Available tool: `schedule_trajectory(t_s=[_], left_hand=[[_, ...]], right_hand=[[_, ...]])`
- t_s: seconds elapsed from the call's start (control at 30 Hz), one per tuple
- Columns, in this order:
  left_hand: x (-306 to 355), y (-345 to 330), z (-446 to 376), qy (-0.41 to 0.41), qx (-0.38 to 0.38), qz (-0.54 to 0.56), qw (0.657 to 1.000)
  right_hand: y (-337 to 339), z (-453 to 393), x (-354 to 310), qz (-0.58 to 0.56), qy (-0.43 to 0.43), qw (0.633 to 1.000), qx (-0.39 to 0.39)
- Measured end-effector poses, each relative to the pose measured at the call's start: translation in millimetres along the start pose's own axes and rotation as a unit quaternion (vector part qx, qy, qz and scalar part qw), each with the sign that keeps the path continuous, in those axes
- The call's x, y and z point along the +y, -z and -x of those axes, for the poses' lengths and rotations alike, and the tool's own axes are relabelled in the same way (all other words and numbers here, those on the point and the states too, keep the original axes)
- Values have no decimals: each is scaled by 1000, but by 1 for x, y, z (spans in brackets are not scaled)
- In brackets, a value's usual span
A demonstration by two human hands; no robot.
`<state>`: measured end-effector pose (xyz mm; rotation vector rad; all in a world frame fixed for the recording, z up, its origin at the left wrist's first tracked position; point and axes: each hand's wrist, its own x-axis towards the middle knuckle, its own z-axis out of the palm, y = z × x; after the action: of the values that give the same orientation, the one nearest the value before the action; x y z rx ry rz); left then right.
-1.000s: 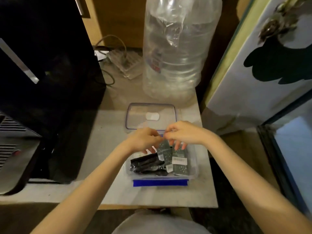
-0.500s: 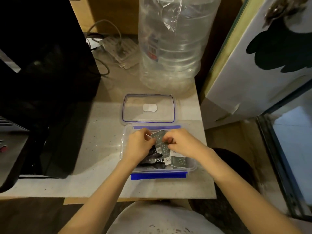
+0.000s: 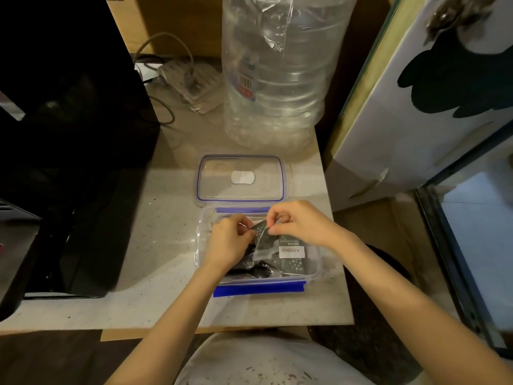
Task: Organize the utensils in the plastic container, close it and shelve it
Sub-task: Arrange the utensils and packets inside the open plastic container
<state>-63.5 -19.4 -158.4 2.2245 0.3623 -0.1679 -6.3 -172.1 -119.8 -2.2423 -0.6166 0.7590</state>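
A clear plastic container [image 3: 313, 269] with blue clips sits open on the stone counter. Its clear lid [image 3: 241, 177] lies flat just behind it. Inside are dark wrapped utensil packets [image 3: 291, 259] with white labels and black plastic utensils [image 3: 249, 270]. My left hand [image 3: 229, 241] and my right hand [image 3: 295, 223] are both over the container, each pinching the same dark star-patterned packet [image 3: 263, 236] at its top end. My hands hide the container's back part.
A large clear water bottle [image 3: 277, 70] stands behind the lid. A black appliance [image 3: 69, 134] fills the left side. A power strip [image 3: 191, 84] with cables lies at the back. A white cabinet door [image 3: 416, 107] stands to the right, past the counter edge [image 3: 337, 273].
The view has tilted down, so container and lid sit higher in frame. My hands have stayed over the container, shifting the packet slightly; my right hand has risen a little above it.
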Motion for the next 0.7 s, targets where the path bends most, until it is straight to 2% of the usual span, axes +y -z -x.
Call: schedule_trajectory(t_s=[0.13,0.27,0.47,0.7], left_hand=[[-1,4,-1,-4,4,13,1000],[-2,9,-4,1,15,26,1000],[2,18,-3,-27,30,26,999],[3,17,-1,-30,16,23,999]], right_hand=[[22,3,-2,-50,-3,998,36],[38,6,1,-29,-26,999,38],[21,6,3,117,-48,991,-37],[0,4,7,347,-7,938,12]])
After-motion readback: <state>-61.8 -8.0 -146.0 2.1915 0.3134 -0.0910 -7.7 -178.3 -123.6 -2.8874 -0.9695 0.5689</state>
